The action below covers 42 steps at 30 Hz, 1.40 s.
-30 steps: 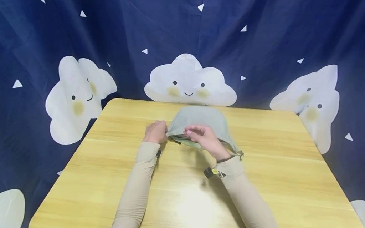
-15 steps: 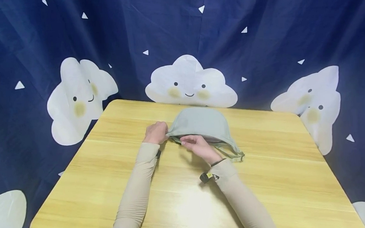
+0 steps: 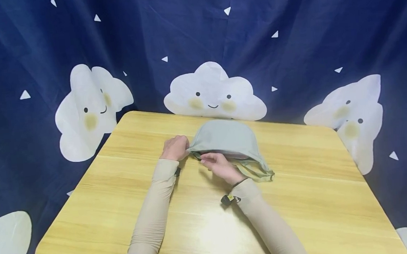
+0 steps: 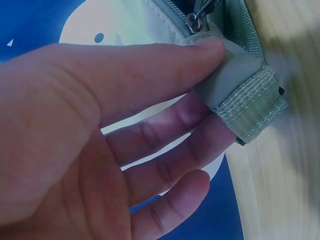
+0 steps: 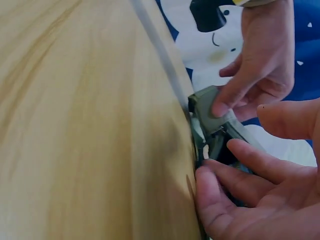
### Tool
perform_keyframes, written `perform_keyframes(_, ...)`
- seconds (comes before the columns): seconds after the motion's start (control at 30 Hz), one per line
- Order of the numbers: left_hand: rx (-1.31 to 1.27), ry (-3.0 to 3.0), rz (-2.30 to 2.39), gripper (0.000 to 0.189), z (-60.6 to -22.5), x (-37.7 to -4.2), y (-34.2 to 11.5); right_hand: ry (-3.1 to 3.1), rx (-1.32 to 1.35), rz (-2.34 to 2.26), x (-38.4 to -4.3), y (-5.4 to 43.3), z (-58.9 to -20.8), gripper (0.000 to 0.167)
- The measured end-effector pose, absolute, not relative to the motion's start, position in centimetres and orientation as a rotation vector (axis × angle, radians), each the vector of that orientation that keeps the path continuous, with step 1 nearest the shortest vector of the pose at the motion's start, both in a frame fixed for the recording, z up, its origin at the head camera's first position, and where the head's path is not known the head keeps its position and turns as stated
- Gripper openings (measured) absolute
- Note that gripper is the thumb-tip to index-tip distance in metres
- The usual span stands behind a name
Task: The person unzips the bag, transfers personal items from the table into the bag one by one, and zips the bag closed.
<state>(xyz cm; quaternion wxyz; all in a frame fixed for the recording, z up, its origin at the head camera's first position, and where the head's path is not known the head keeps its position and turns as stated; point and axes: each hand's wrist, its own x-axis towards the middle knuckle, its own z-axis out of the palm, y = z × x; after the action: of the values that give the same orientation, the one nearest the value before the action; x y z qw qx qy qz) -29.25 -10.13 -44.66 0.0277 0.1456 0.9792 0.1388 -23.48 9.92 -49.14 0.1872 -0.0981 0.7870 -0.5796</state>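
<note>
A pale grey-green waist bag (image 3: 225,135) lies near the far side of the table, its long zipped mouth gaping towards me. My left hand (image 3: 176,148) pinches the bag's left end between thumb and fingers. In the left wrist view, the zipper slider (image 4: 194,22) sits just beyond the thumb, and a folded webbing strap (image 4: 252,105) crosses the end tab. My right hand (image 3: 222,167) is at the front lip of the mouth. In the right wrist view its fingers (image 5: 250,182) are loosely bent at the opening, the thumb well apart from them. The bag's inside is mostly hidden.
The light wooden table (image 3: 117,213) carries the bag. A loose strap (image 3: 259,172) trails from the bag's right end. Behind the table hangs a dark blue curtain (image 3: 138,28) with smiling clouds. A small black device (image 3: 227,199) is worn on the right wrist.
My right hand has come down and slightly left, from in front of the bag's upper panel to its front lip. More of the mouth shows now. The left hand keeps its hold.
</note>
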Motion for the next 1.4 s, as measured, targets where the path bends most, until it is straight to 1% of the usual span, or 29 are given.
perform_keyframes(0.1, 0.459, 3.020, 0.432, 0.033, -44.7, -29.2, -10.2, 2.210, -0.284, -1.632, -23.6, 9.4, -49.7, 0.043)
perform_keyframes(0.2, 0.464, 3.020, 0.439, 0.036, -44.7, -29.2, -10.2, 2.143, -0.281, -1.682, -23.9, 8.9, -50.1, 0.049)
perform_keyframes(0.33, 0.463, 3.024, 0.452, 0.038, -44.6, -29.1, -10.2, 1.953, -0.239, -1.813, -24.2, 8.4, -50.6, 0.058)
perform_keyframes(0.43, 0.459, 3.026, 0.459, 0.039, -44.5, -29.1, -10.3, 1.789, -0.185, -1.911, -24.3, 8.1, -50.9, 0.060)
perform_keyframes(0.53, 0.457, 3.021, 0.471, 0.037, -44.4, -29.2, -10.3, 1.656, -0.123, -1.989, -24.3, 8.0, -51.0, 0.057)
perform_keyframes(0.77, 0.449, 3.003, 0.466, 0.027, -44.8, -29.4, -10.4, 1.532, 0.021, -2.063, -24.2, 8.1, -51.0, 0.042)
perform_keyframes(0.93, 0.453, 2.993, 0.480, 0.023, -44.9, -29.5, -10.6, 1.533, 0.043, -2.069, -24.3, 8.3, -51.2, 0.039)
perform_keyframes(1.17, 0.455, 2.983, 0.510, 0.011, -44.9, -29.5, -10.8, 1.563, 0.132, -2.101, -24.2, 8.1, -51.5, 0.036)
perform_keyframes(1.4, 0.459, 2.971, 0.510, 0.013, -44.7, -29.5, -11.0, 1.582, 0.239, -2.181, -23.9, 7.5, -51.4, 0.030)
